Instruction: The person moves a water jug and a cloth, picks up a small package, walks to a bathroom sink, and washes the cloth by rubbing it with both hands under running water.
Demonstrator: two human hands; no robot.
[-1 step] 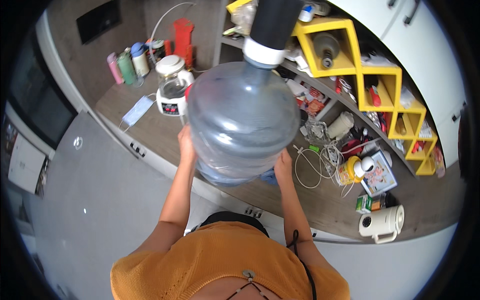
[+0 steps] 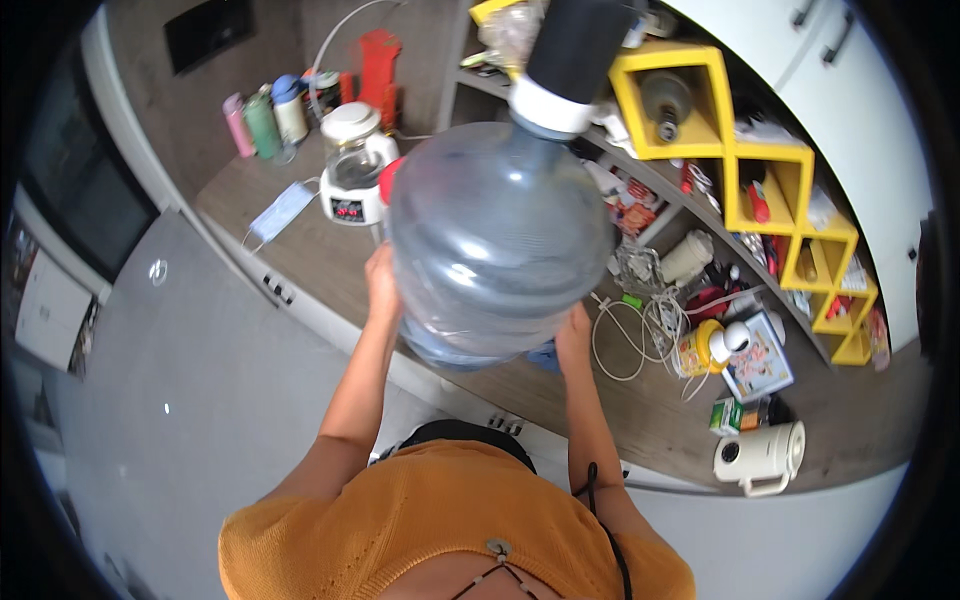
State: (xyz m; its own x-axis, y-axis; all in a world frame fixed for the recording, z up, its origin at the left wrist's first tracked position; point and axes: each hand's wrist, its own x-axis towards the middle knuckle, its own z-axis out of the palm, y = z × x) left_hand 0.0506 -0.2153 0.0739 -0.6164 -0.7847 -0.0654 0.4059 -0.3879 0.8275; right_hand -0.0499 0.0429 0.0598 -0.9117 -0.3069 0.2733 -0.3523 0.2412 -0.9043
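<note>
A large clear bluish water jug [image 2: 490, 225] stands upright on the wood-look counter in front of me. Its neck carries a black pump top [image 2: 572, 50] with a white collar. My left hand [image 2: 382, 285] is at the jug's lower left side and my right hand [image 2: 573, 338] at its lower right side. Both are closed against it, with most fingers hidden behind the plastic. A bit of blue cloth [image 2: 543, 356] shows beside my right hand at the jug's base; whether my fingers also hold it is hidden.
Left of the jug stand a glass kettle on a white base [image 2: 350, 170], a face mask [image 2: 280, 212] and several bottles [image 2: 262, 125]. To the right are a tangled white cable [image 2: 655, 325], a small white camera [image 2: 735, 337], a cream kettle [image 2: 762, 455] and yellow cubby shelves [image 2: 725, 90].
The jug and the counter things at the back sit slightly farther right in the picture, as the view has shifted a little. Both hands keep their places on the jug.
</note>
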